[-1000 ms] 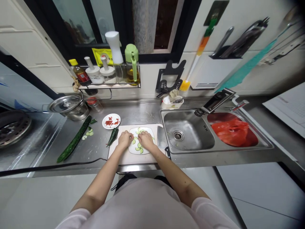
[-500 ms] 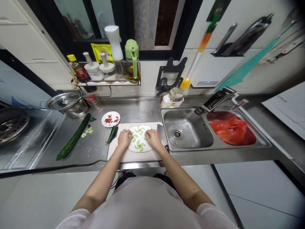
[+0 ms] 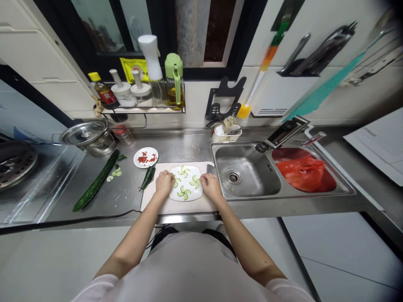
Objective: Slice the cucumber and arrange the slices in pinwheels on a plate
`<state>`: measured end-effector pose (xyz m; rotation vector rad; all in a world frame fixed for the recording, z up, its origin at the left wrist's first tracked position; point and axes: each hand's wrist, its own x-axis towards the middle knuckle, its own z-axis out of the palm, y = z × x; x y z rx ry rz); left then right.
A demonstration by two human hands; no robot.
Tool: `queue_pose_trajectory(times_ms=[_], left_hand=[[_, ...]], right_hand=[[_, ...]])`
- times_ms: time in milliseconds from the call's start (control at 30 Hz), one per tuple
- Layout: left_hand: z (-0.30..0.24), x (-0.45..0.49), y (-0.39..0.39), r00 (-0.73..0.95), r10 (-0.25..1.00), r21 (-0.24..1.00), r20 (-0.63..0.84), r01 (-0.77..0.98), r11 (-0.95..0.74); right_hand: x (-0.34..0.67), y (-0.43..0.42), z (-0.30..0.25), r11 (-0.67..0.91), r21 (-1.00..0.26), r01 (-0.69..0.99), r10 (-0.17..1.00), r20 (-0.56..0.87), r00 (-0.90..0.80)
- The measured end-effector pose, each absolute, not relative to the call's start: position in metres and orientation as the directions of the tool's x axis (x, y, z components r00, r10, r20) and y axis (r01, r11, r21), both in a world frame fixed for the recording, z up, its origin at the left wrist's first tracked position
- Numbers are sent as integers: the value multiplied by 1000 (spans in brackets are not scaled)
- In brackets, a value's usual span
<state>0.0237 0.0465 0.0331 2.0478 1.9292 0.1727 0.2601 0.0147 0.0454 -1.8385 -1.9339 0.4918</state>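
A white plate (image 3: 185, 197) lies on a pale cutting board (image 3: 163, 205). On it, thin cucumber slices (image 3: 184, 193) are set out in several pinwheels. My left hand (image 3: 164, 183) is closed at the plate's left edge, fingertips by the left pinwheel, which it partly covers. At the opposite edge, my right hand (image 3: 211, 186) has its fingers curled together by the rim, beside the right pinwheel. Whatever either hand may pinch is hidden. A knife blade (image 3: 211, 169) lies partly under view behind my right hand. Left of the board's middle are dark green peppers (image 3: 147, 178).
A small white dish (image 3: 146, 165) holds chopped red bits. Further left lie a whole cucumber (image 3: 97, 182), offcuts (image 3: 117, 172) and a lidded steel pot (image 3: 91, 138). Right of the board is a sink (image 3: 252, 176); a red plastic bag (image 3: 302, 173) fills its second basin. A cable (image 3: 94, 218) crosses the counter's front.
My right hand has moved right, off the right-hand pinwheel to the plate's edge, so that pinwheel now shows whole. My left hand stays nearly where it was.
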Motion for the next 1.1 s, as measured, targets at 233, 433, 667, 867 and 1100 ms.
queue_pose_trajectory(times_ms=[233,433,667,867,1100], left_hand=[[40,28,44,83,991,318,-105,947,-45],[43,19,28,-258,956,651,137,751,109],[18,7,-19,-458,881,825,117,539,171],[-3,4,-42,-395,911,842,115,526,122],[-7,1,-40,-303,926,813,226,582,-8]], right_hand=[[267,3,47,80,-616,784,991,131,2],[272,-9,51,89,-759,645,933,290,214],[275,-25,58,138,-800,584,868,382,318],[270,-19,63,186,-789,585,879,400,260],[229,38,93,293,-756,585,918,393,49]])
